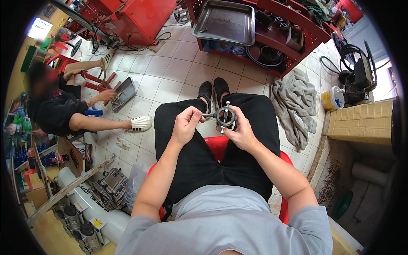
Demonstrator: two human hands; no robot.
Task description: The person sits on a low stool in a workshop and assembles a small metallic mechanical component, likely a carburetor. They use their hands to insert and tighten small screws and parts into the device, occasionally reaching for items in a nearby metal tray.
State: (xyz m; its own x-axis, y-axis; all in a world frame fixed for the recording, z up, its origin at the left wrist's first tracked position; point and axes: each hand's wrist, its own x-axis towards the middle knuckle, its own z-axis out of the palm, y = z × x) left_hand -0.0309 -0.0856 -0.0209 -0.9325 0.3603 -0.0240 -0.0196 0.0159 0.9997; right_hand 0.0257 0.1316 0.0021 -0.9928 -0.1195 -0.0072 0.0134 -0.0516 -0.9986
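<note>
Over my lap I hold a round, dark metal ring tool with bright bolts sticking out at its top and bottom edges. My right hand is closed around the ring's right side, thumb and fingers gripping the rim. A short metal rod runs from the ring's left side to my left hand, whose fingers are pinched on its end. Whether the rod is fixed to the ring or is a separate piece, I cannot tell. The ring's opening faces up toward me.
Ahead stands a red tool cart with a metal tray. A grey cloth lies on the tiles at right, near a yellow-white bucket. At left a seated person reaches over a grey tray; a white tank lies lower left.
</note>
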